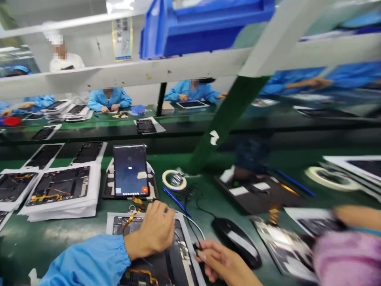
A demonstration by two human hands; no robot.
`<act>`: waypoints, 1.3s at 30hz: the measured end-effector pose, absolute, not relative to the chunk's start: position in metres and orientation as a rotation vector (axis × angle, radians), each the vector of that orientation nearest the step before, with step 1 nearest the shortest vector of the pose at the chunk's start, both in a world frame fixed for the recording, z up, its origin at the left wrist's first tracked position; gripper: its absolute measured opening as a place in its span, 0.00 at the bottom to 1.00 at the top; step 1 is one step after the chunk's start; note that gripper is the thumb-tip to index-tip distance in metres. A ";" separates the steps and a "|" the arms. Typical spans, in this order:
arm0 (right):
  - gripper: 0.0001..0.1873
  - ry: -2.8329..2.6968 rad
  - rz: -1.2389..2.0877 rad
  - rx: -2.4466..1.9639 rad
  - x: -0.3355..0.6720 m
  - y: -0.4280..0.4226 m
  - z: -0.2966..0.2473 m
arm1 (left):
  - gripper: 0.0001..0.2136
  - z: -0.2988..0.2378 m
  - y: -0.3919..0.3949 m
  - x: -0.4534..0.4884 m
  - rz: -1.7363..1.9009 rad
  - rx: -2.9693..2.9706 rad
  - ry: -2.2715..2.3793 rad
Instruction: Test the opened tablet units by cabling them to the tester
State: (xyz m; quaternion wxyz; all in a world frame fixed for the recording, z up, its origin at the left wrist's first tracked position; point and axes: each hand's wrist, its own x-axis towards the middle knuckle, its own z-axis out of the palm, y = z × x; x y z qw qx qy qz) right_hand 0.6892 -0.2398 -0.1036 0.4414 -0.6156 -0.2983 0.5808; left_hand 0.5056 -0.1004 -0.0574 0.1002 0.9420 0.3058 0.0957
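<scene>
My left hand [154,230], in a blue sleeve, rests with curled fingers on an opened tablet body [175,262] lying on a white sheet in front of me; whether it holds anything is hidden. My right hand [222,262] lies just right of that tablet, fingers bent and pinched at a thin black cable [195,228]. Above the hands a lit tablet screen [130,170] lies on a dark tray, joined by an orange flex cable [135,206].
A black mouse-like device [238,240], a blue pen [175,200] and a tape roll [174,180] lie on the green bench. Stacks of opened tablets [59,186] sit left. A blurred pink-sleeved arm [345,246] is at right. Workers in blue sit across.
</scene>
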 end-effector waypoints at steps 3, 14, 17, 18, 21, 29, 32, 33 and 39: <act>0.33 -0.738 1.392 -1.520 0.688 -0.237 -0.098 | 0.13 -0.077 -0.093 0.513 0.114 2.752 0.939; 0.31 -0.730 1.265 -1.542 0.683 -0.230 -0.099 | 0.16 -0.092 -0.074 0.516 0.022 2.774 0.896; 0.29 -0.739 1.250 -1.552 0.682 -0.228 -0.099 | 0.16 -0.089 -0.075 0.516 -0.056 2.812 0.880; 0.28 -0.740 1.242 -1.558 0.682 -0.227 -0.099 | 0.16 -0.088 -0.075 0.515 -0.069 2.812 0.883; 0.26 -0.741 1.221 -1.590 0.679 -0.225 -0.099 | 0.17 -0.086 -0.076 0.514 -0.060 2.763 0.930; 0.26 -0.755 1.238 -1.608 0.680 -0.224 -0.099 | 0.19 -0.085 -0.076 0.516 0.033 2.664 0.948; 0.28 -0.753 1.262 -1.614 0.682 -0.223 -0.101 | 0.18 -0.085 -0.074 0.516 0.040 2.603 0.921; 0.28 -0.754 1.266 -1.613 0.682 -0.223 -0.102 | 0.17 -0.085 -0.073 0.516 0.052 2.575 0.915; 0.27 -0.789 1.292 -1.612 0.683 -0.222 -0.101 | 0.15 -0.090 -0.069 0.514 0.161 2.476 0.898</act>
